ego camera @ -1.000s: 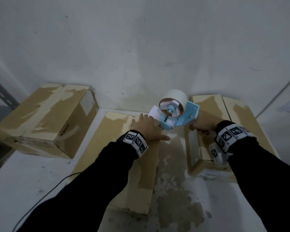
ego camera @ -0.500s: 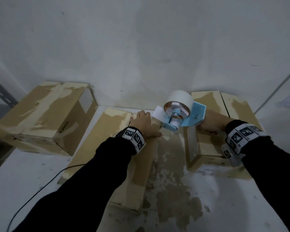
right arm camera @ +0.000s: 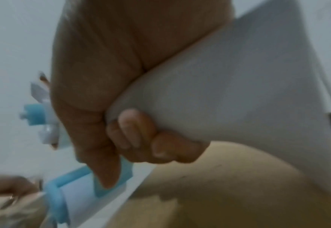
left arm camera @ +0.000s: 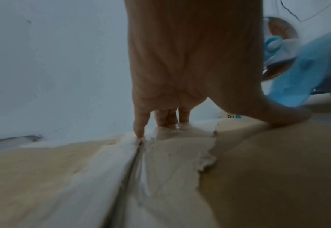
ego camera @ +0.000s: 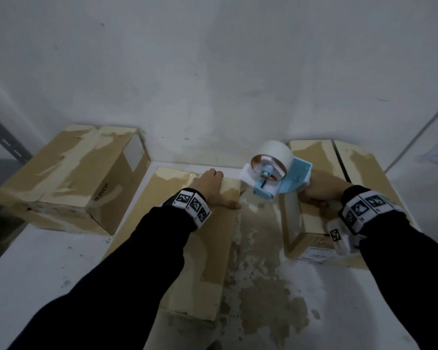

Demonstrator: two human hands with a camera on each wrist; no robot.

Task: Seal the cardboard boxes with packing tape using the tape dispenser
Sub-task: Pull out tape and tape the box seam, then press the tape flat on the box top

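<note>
A long flat cardboard box [ego camera: 187, 238] lies in the middle of the white table. My left hand [ego camera: 209, 186] rests on its far end, and its fingertips [left arm camera: 140, 131] press straight down on old tape where the flap seam [left arm camera: 131, 166] ends, thumb spread to the right. My right hand [ego camera: 316, 192] grips the white handle [right arm camera: 219, 92] of the blue and white tape dispenser [ego camera: 276, 174], which carries a white roll. The dispenser's front sits at the box's far right corner, just right of my left hand. How the tape meets the box is hidden.
A taller box [ego camera: 68, 178] stands at the back left and another box [ego camera: 319, 218] at the right, under my right forearm. The wall [ego camera: 213, 84] rises right behind them. A grey metal upright [ego camera: 5, 140] is at the far left. A worn brown patch [ego camera: 258, 274] marks the table.
My left hand has slid a little toward the far edge of the middle box. The dispenser has shifted slightly to the right and stays at the box's far right corner.
</note>
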